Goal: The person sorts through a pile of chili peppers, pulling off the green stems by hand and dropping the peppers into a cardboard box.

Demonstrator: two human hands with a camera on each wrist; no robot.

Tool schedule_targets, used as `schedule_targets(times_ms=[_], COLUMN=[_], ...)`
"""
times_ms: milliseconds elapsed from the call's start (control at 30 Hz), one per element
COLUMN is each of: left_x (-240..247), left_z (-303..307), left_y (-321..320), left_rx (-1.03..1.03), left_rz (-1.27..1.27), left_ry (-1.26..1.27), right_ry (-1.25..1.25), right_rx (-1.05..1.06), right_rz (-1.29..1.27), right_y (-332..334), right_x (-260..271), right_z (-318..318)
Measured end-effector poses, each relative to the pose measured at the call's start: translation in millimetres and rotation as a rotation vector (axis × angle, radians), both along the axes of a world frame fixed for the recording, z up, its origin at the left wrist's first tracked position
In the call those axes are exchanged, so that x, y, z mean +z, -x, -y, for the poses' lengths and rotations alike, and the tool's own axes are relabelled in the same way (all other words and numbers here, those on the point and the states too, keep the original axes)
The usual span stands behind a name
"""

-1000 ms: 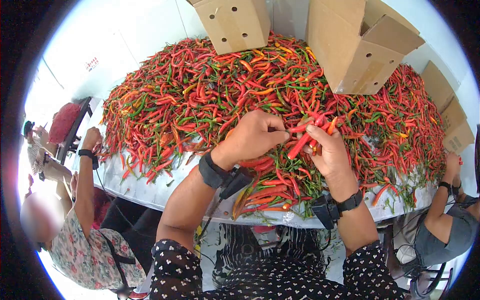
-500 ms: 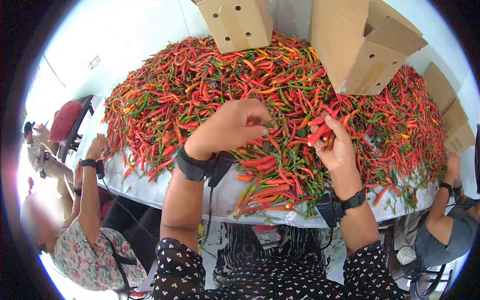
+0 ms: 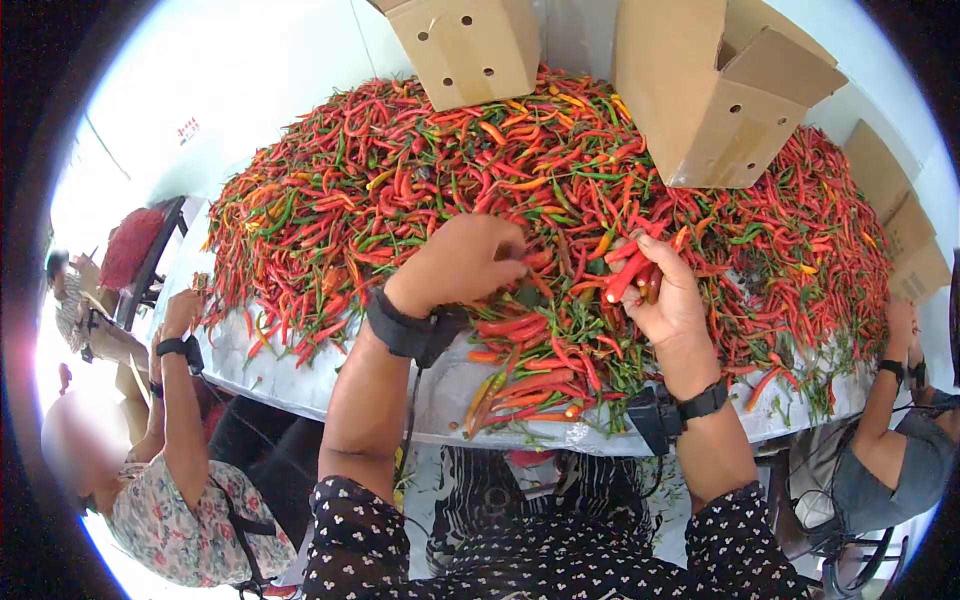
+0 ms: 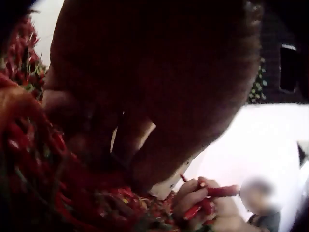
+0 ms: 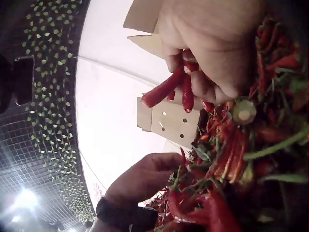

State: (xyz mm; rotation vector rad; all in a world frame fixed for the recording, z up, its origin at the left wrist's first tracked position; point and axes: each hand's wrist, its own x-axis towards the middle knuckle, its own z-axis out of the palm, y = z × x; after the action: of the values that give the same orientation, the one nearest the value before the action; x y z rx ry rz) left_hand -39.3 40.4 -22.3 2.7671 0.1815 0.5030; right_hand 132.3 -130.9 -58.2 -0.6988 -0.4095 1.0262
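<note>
In the head view, my right hand grips a small bunch of red chili peppers between thumb and fingers. The right wrist view shows these red chilies sticking out past the fingers. To the left, my left hand is bent down over the heap of chilies, its thumb and forefinger apart in the head view. Its fingertips reach in among the peppers and stems; shadow in the left wrist view hides whether they pinch one. Below the hands lies a looser group of larger red chilies.
Two cardboard boxes, a smaller one and a larger open one, stand at the back of the heap. Another person works at the left of the white table, another at the right. Flattened cardboard leans at the right.
My left hand has moved away from the chilies in my right hand, leftward to the heap, and dipped slightly since. The right hand keeps its bunch, with the peppers turned a little.
</note>
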Motion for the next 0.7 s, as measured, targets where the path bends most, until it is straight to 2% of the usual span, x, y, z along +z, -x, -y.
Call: schedule_targets(times_ms=[33,100,133,200,333,400,467,533,633,700], left_x=[2.9,10.5,10.3,10.0,7.5,0.0,-0.1,-3.4,-10.1,-9.2], left_z=[3.4,12.0,13.8,17.0,28.9,33.0,37.6,42.3,41.7,43.7], left_y=[-2.8,-6.2,-8.1,-11.4,-16.8,-20.8,-21.0,-22.8,-26.3,-24.7], left_rx=[-0.003,0.081,0.08,0.032,0.049,-0.103,-0.093,-0.193,-0.214,-0.22], left_rz=[0.0,0.074,0.073,0.073,-0.003,0.095,0.036,0.078,0.123,0.124], left_ry=[0.0,0.476,0.475,0.851,0.908,0.917,0.947,0.895,0.838,0.847], right_ry=[0.036,0.082,0.082,0.096,0.119,0.129,0.126,0.122,0.149,0.228], right_rx=[-0.013,0.007,0.006,-0.002,0.074,0.16,0.161,0.162,0.195,0.138], right_rz=[-0.005,-0.011,-0.012,0.019,0.051,0.064,0.084,0.106,0.137,0.255], right_y=[3.1,3.3,4.4,8.4,9.3,4.7,8.2,9.9,10.6,14.7], right_x=[3.3,3.6,2.7,1.4,0.9,-6.8,-6.6,-4.2,-2.0,-1.3], right_z=[-0.2,0.1,-0.2,-0.9,-0.5,-2.5,-3.2,-2.0,0.3,-1.4])
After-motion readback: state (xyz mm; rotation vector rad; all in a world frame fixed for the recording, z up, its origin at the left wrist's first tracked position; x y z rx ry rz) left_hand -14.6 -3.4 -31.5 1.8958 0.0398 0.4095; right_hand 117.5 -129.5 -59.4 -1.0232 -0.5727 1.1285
